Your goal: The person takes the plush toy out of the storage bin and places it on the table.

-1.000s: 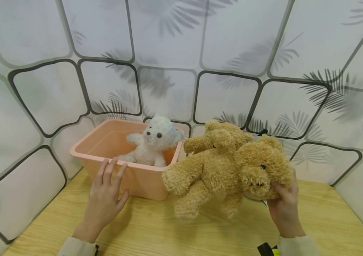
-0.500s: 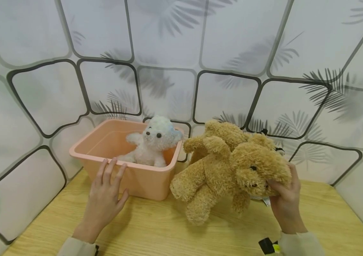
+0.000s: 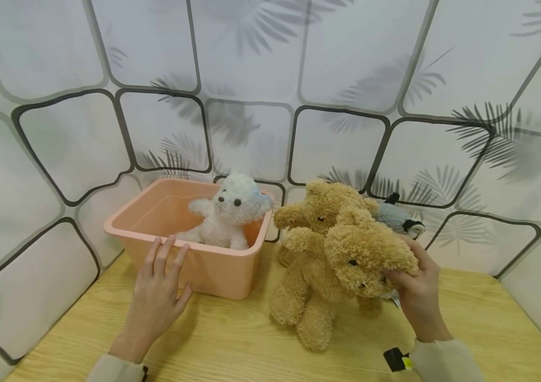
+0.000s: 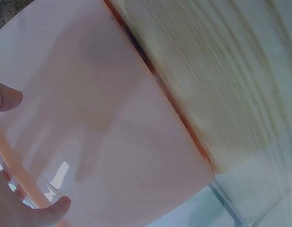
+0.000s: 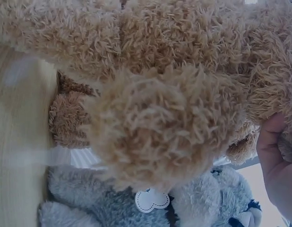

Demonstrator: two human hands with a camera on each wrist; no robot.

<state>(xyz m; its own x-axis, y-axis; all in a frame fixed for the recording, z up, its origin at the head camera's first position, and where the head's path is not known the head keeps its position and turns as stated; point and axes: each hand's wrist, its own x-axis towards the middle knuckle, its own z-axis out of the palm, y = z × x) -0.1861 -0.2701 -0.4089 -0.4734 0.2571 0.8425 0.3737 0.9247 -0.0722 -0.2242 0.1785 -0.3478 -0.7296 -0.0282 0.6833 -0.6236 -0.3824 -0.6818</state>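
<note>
My right hand (image 3: 418,292) grips a curly tan teddy bear (image 3: 366,249) by the side of its head. The bear leans with its head to the right, its legs hanging down close over the table. In the right wrist view its fur (image 5: 160,123) fills most of the picture, with the thumb pressed into it at the right. My left hand (image 3: 158,297) rests its outstretched fingertips on the front rim of a pink plastic tub (image 3: 218,270). A white plush bear (image 3: 237,204) with a bluish patch sits inside the tub. Behind the held bear stands another tan teddy bear (image 3: 320,204), partly hidden.
A grey plush toy (image 3: 392,215) with black and white parts sits behind the tan bears; the right wrist view shows its white tag (image 5: 152,200). The wood-grain table (image 3: 232,345) ends against patterned curtain walls (image 3: 251,69) at the back and sides.
The right hand has tipped the held tan bear more upright and drawn its head left, uncovering more of the grey toy. The left hand and tub stay put.
</note>
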